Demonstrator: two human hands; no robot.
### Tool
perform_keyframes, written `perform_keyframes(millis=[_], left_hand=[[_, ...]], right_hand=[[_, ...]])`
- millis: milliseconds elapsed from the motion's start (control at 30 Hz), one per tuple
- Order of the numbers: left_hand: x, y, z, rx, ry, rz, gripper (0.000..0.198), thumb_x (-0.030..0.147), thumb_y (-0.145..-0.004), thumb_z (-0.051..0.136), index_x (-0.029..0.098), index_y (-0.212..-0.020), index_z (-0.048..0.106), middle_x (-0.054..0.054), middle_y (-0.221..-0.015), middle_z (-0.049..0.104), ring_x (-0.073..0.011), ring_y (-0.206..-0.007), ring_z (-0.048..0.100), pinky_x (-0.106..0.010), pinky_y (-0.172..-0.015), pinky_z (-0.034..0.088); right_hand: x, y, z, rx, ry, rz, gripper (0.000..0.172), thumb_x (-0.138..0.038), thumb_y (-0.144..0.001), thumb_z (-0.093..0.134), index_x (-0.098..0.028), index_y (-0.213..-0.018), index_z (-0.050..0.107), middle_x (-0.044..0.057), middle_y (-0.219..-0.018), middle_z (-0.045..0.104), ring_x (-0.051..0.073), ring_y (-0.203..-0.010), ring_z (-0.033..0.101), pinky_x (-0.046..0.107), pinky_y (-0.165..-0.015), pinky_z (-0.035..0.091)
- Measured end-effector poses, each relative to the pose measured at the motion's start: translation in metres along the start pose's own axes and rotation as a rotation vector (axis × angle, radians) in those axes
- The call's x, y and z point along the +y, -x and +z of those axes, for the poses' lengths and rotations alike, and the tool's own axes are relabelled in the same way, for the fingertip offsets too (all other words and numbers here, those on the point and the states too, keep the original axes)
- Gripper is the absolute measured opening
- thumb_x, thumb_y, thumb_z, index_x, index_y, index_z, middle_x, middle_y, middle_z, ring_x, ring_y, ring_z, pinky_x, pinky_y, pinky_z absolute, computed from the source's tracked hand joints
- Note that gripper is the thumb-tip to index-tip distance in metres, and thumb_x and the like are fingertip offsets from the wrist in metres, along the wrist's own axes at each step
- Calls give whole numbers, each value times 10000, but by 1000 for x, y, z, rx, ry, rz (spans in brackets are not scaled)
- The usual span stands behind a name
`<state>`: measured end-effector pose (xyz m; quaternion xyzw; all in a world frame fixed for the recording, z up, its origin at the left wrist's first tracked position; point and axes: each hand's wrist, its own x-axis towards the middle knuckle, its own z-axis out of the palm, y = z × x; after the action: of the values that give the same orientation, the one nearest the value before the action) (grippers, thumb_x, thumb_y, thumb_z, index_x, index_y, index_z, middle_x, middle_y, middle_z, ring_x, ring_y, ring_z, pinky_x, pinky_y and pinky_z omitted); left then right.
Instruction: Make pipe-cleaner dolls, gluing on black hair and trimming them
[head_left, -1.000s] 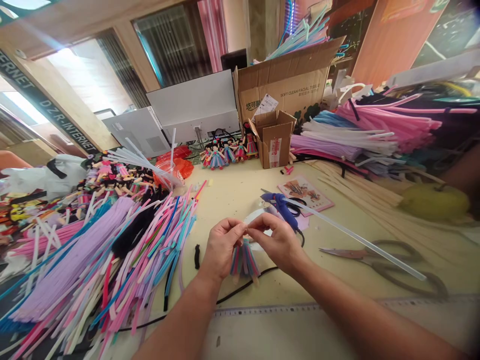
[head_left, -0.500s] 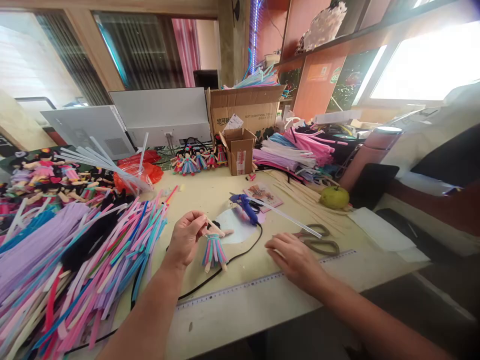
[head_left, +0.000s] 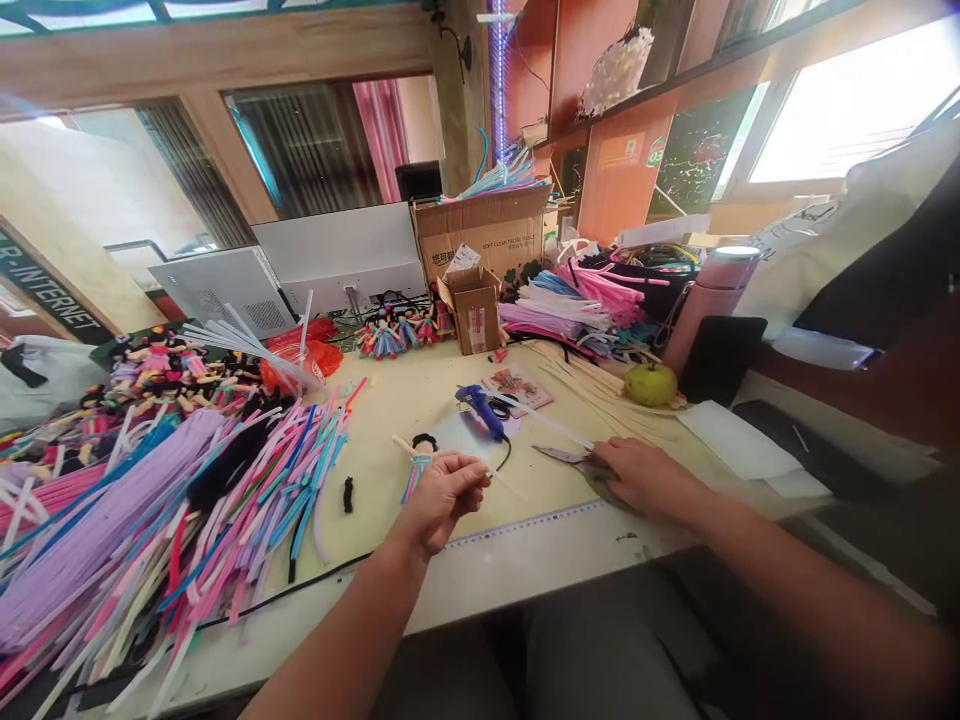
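Note:
My left hand is closed in a pinch above the table, in front of the doll. A thin pale strip, blurred, sticks out from its fingertips to the right. The small doll, with black hair and a striped pink and blue skirt, lies flat, its lower part hidden behind that hand. My right hand is closed over the handles of the scissors, whose blades point left. Behind them lies a blue glue gun, a clear glue stick extending from its back.
A ruler lies along the table's front edge. Colourful pipe cleaners and finished dolls are heaped at left. A small carton, a green fruit and a pink flask stand farther back. A short black piece lies near the pile.
My left hand has moved right, away from the doll's upper body. My right hand has moved onto the scissors' handles, and the scissors have shifted. The camera view has tilted up.

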<state>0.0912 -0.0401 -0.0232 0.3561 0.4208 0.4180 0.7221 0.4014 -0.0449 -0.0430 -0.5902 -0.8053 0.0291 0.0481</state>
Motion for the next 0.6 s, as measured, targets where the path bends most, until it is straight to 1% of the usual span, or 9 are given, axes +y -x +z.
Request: perform_keyframes(millis=[100, 133, 200, 300, 433, 500, 600], left_hand=[[-15, -5, 7, 44, 59, -56, 315, 284, -591, 858, 115, -747, 642, -17, -673, 648, -51, -508, 548, -168, -495, 438], [-19, -7, 10, 58, 69, -68, 305, 271, -595, 853, 114, -753, 645, -20, -676, 651, -55, -513, 554, -171, -496, 445], [-24, -12, 17, 79, 80, -86, 281, 249, -606, 839, 115, -765, 649, -24, -678, 657, -63, -520, 564, -178, -495, 454], [-31, -22, 30, 90, 86, -100, 254, 224, -618, 821, 115, -777, 656, -29, -682, 664, -70, -523, 573, -183, -493, 457], [-38, -34, 46, 96, 88, -109, 261, 224, -608, 829, 120, -773, 655, -28, -677, 663, -72, -518, 572, -184, -484, 445], [-42, -39, 54, 103, 89, -110, 279, 242, -596, 841, 125, -757, 645, -20, -659, 652, -67, -504, 557, -182, -474, 430], [-46, -44, 63, 110, 90, -109, 311, 261, -574, 855, 131, -729, 620, -6, -630, 630, -53, -479, 518, -175, -459, 404]], right_hand=[[-5, 9, -7, 28, -217, 74, 411, -167, -766, 545, -196, -1165, 639, 100, -1047, 655, 215, -910, 626, 297, -791, 458], [-6, 13, -8, 30, -318, 105, 422, -194, -766, 557, -193, -1179, 638, 94, -1038, 657, 208, -890, 625, 294, -778, 465], [-7, 23, -12, -3, -554, 174, 438, -269, -746, 617, -179, -1173, 647, 72, -957, 668, 206, -837, 622, 299, -731, 480], [-13, 41, -19, -120, -909, 295, 508, -379, -688, 721, -188, -1155, 656, 19, -823, 640, 184, -741, 613, 289, -632, 483], [-26, 66, -26, -292, -1335, 438, 627, -487, -718, 726, -198, -1250, 566, 4, -779, 612, 143, -611, 603, 254, -509, 447], [-34, 76, -26, -366, -1478, 469, 644, -524, -742, 705, -213, -1274, 520, 0, -747, 621, 131, -545, 592, 241, -476, 428], [-43, 84, -25, -451, -1575, 484, 566, -534, -802, 652, -244, -1266, 509, -13, -721, 614, 109, -504, 565, 217, -457, 401]])
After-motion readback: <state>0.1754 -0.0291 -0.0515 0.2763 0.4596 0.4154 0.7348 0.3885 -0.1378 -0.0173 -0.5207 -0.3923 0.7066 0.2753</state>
